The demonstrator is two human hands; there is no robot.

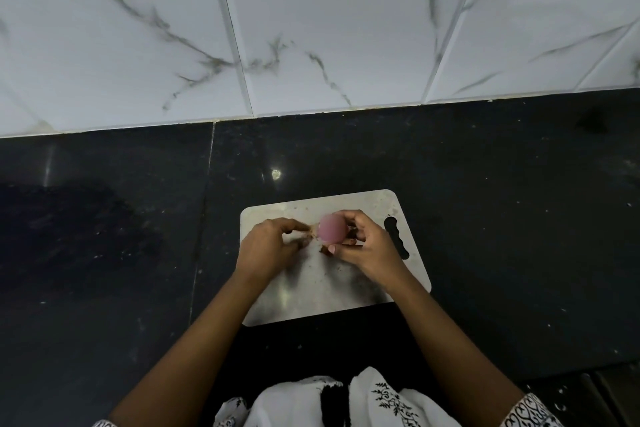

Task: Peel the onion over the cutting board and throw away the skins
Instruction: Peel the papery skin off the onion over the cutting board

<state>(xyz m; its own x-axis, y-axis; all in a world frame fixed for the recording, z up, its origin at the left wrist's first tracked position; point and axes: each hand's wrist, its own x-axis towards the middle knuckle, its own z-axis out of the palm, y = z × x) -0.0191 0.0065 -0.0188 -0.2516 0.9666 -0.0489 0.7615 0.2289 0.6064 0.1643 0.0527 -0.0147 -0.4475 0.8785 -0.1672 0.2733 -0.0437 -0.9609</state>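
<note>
Here, from the head view: gripping a pink, mostly bare onion in the curled fingers and thumb of the right hand, just above the far half of the metal cutting board. Pinching a scrap of brown skin at the onion's left side with the left hand, fingers bent, edges blurred. Underneath, a dark stone counter; behind, a white marbled tiled wall.

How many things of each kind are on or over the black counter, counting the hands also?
Onion: 1
Cutting board: 1
Hands: 2, left hand and right hand
Total: 4
Onion skin at the left fingertips: blurred, not counted.
</note>
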